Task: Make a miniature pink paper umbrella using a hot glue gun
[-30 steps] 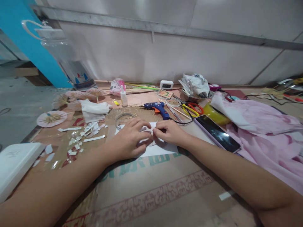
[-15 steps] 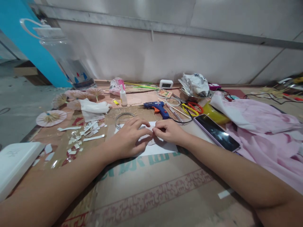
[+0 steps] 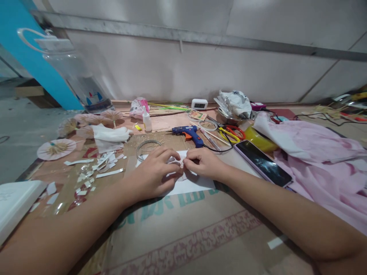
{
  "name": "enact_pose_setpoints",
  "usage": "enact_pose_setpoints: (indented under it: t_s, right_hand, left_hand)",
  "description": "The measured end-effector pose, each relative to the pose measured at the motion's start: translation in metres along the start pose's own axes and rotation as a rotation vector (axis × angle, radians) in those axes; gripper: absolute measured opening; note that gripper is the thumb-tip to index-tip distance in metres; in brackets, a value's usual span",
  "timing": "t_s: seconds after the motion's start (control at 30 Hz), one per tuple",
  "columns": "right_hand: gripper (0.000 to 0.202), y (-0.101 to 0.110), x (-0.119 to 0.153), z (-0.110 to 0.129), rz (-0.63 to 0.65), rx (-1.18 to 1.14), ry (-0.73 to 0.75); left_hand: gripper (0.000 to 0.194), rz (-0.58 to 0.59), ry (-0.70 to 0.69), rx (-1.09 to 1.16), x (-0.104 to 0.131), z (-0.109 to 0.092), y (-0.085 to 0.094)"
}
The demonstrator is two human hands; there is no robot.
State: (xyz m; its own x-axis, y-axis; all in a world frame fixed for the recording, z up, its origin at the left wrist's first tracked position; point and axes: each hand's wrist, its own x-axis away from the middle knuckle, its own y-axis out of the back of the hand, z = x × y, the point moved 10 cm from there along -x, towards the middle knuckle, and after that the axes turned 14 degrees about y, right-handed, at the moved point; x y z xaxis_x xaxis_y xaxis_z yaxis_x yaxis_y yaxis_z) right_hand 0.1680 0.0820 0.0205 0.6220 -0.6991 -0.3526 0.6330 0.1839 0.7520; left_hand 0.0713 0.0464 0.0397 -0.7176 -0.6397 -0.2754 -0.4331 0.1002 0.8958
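Observation:
My left hand (image 3: 157,172) and my right hand (image 3: 202,164) meet over a white sheet of paper (image 3: 197,186) on the cardboard. Both have curled fingers, with the tips brought close together at a small pale round piece (image 3: 187,175). Most of that piece is hidden by my fingers, so what exactly each hand pinches cannot be made out. Just beyond my left hand lies a roll of clear tape or ring (image 3: 139,149). A blue glue gun (image 3: 190,133) rests past the fingertips, with its black cord curving behind my right hand.
On the left are small paper umbrellas (image 3: 57,148), paper scraps (image 3: 107,162), a white box (image 3: 20,202) and a water bottle (image 3: 88,84). A glue bottle (image 3: 146,121) stands behind. Rightward lie scissors (image 3: 229,135), a phone (image 3: 263,162) and pink cloth (image 3: 321,168).
The view has shifted slightly, so objects on the left appear further left and lower. My hands stay together over the paper, with only small finger movement.

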Motion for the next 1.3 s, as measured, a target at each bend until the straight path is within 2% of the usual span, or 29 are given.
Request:
enact_pose_setpoints:
  t_s: [0.37,0.57,0.87,1.3]
  right_hand:
    - [0.029,0.0,0.0,0.001,0.008,0.001,0.01]
    - [0.028,-0.001,0.001,-0.001,0.019,-0.014,-0.007]
    - [0.031,-0.002,0.0,-0.002,0.016,0.013,0.0]
    - [0.032,-0.002,0.001,-0.002,0.017,0.002,0.01]
  left_hand:
    - [0.026,-0.029,0.077,0.019,0.002,0.01,0.001]
    - [0.017,-0.034,0.072,0.003,0.001,0.006,0.003]
    - [0.023,0.001,0.031,-0.013,0.0,0.0,0.002]
    - [0.018,0.004,0.017,-0.008,0.0,-0.002,0.002]
